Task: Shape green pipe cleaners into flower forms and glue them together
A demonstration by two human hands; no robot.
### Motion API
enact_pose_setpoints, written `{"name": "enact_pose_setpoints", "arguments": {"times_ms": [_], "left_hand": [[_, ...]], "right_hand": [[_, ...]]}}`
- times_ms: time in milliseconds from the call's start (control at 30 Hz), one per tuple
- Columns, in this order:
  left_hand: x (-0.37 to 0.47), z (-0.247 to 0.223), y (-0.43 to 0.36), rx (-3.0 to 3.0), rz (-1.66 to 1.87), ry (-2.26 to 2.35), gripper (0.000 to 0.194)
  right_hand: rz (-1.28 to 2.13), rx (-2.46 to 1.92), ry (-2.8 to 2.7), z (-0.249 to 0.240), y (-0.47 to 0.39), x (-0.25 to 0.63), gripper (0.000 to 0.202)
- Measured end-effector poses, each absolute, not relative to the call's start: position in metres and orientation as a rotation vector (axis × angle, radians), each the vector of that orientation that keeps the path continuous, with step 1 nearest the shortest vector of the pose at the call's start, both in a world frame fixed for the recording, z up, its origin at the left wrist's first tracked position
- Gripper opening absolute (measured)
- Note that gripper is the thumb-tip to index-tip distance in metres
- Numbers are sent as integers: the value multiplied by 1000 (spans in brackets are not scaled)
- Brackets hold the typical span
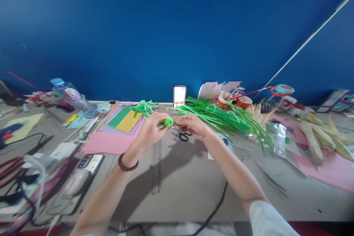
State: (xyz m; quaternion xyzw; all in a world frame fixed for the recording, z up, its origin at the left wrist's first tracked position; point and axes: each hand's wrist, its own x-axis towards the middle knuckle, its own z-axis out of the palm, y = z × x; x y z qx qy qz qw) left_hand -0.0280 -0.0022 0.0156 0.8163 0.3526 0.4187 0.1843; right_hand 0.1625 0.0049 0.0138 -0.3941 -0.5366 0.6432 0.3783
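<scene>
Between the fingers of my left hand (pixel 151 129) is a bright green coil of pipe cleaner (pixel 168 122), its round spiral end facing me. Just right of it my right hand (pixel 192 123) is closed in a pinch, fingertips close to the coil; what they pinch is too small to make out. Beneath the hands lie black-handled scissors (pixel 183 137) and a clear ruler (pixel 157 167). A bundle of long green pipe cleaners (pixel 224 116) spreads out behind my right hand. Shorter green pieces (pixel 145 107) lie behind my left hand.
Pink paper (pixel 102 142) and coloured sheets lie at left, near a phone (pixel 92 162) with a white mouse on it. A water bottle (pixel 69 92) leans behind them. Corn husks (pixel 315 140) lie at right. A lit screen (pixel 179 95) stands against the blue wall.
</scene>
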Motion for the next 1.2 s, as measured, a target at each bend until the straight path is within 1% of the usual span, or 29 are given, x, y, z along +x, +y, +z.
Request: {"name": "enact_pose_setpoints", "arguments": {"times_ms": [33,100,200,300,367,400,467,533,667,733,800,867,933,1000,1067,1133,1200], "left_hand": [[-28,17,-3,2245,1165,1000,13],[-28,21,-4,2110,1130,1026,12],[-30,25,-4,2001,1075,1064,12],[-31,23,-2,2081,1073,1095,12],[-31,21,-1,2184,1105,1078,11],[-30,20,0,2244,1126,1058,10],[-30,18,0,2391,1152,1025,9],[-30,17,0,2552,1169,1011,13],[-30,17,-1,2745,1162,933,26],[-30,17,-2,2724,1159,900,25],[-29,16,-3,2593,1192,945,17],[-26,16,-4,2347,1220,1043,9],[-23,16,-5,2035,1224,1115,11],[-21,14,-4,1740,1215,1115,13],[-20,13,-2,1528,1226,1063,14],[-20,12,0,1418,1232,1003,15],[-20,11,1,1376,1224,968,17]], "right_hand": [[1652,-1006,-1353,14,5,162,28],[1554,-1022,-1369,14,5,161,27],[1230,-1039,-1519,14,3,159,24],[889,-1012,-1700,15,0,158,17],[775,-999,-1754,15,-2,158,16],[786,-1004,-1753,15,-1,159,16],[946,-1027,-1694,13,0,160,18],[1212,-1025,-1585,12,3,163,23],[1754,-964,-1352,10,10,169,29],[1894,-959,-1284,9,13,169,29],[1881,-954,-1273,8,14,169,30],[1676,-948,-1338,8,13,168,30],[1316,-947,-1459,10,10,167,30],[937,-928,-1615,13,5,167,26],[668,-881,-1764,16,1,168,20],[537,-833,-1863,17,-2,167,16],[499,-823,-1889,18,-3,166,11]]}}
